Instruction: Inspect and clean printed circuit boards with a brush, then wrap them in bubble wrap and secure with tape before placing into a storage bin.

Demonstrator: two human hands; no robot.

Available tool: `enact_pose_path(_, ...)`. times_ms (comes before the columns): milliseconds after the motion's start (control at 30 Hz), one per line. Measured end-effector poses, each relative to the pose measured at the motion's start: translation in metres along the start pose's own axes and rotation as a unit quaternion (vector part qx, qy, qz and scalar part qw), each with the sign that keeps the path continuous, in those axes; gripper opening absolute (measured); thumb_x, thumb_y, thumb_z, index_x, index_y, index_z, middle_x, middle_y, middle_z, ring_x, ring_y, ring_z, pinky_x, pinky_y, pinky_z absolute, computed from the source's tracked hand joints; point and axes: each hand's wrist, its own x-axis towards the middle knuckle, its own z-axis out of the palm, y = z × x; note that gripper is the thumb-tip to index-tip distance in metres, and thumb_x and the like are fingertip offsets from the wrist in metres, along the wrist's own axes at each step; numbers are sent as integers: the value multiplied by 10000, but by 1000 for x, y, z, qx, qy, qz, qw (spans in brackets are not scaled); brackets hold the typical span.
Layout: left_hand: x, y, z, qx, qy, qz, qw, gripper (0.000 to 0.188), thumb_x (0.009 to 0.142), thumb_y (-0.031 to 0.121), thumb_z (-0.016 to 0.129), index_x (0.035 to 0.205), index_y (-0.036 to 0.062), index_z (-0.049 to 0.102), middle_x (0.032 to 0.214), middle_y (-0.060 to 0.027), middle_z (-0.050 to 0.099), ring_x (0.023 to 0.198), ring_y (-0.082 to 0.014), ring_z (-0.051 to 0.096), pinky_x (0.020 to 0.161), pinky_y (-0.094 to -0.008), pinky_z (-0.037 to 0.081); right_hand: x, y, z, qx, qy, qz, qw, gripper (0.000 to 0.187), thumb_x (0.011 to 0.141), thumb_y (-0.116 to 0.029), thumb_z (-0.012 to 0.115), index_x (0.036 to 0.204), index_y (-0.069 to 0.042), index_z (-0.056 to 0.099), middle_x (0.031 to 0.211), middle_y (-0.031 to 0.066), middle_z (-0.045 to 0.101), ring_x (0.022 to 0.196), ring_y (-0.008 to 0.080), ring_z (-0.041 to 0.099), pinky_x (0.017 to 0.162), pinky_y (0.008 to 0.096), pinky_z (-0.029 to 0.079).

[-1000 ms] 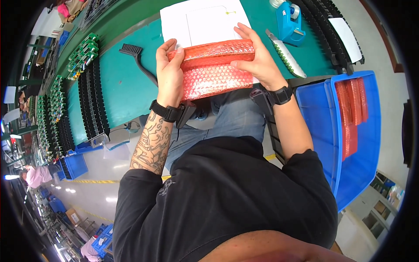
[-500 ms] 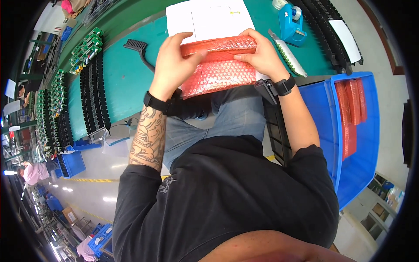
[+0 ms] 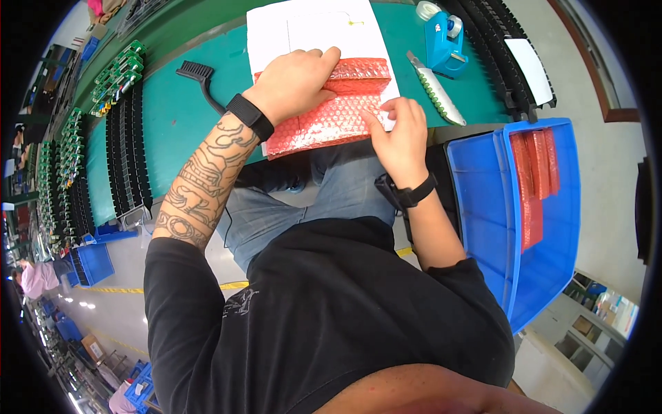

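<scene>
A red bubble-wrap bag point(image 3: 324, 119) lies at the bench's near edge, its far part folded over into a raised roll. My left hand point(image 3: 293, 81) reaches across the fold and grips it, fingers over the far side and thumb on the near side. At the bag's right edge, my right hand point(image 3: 402, 134) has its thumb and curled fingers closed on the wrap. Whatever may be inside the bag is hidden. Under it, a white sheet of paper point(image 3: 310, 31) extends toward the back.
A white-and-green utility knife point(image 3: 438, 93) and a blue tape dispenser point(image 3: 445, 48) sit on the right. A black brush point(image 3: 200, 72) lies left. Black racks point(image 3: 127, 152) and green circuit boards point(image 3: 121, 79) stand farther left. Red bubble-wrap packs point(image 3: 541, 165) are in a blue bin point(image 3: 562, 241).
My left hand has moved right across the fold. My right hand has dropped from the fold to the bag's right edge. The whole view has shifted slightly.
</scene>
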Motion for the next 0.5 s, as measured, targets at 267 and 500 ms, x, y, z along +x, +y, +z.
enact_pose_path(267,8,-1,-6,-3,-14,1,1000,464,836,252,791,1131,35,505,954,-194,675,900,-428,668,765,-503,537,20,-7,-13,-122,-158,26,980,468,838,-431,823,805,-7,628,811,181,679,803,376,678,683,468,517)
enact_pose_path(500,13,4,-20,52,-6,-2,999,460,833,285,800,1119,46,530,970,-174,688,914,-384,699,761,-469,570,25,-1,-12,-110,-204,-6,973,487,863,-451,793,722,-20,614,754,167,670,754,379,674,652,479,510)
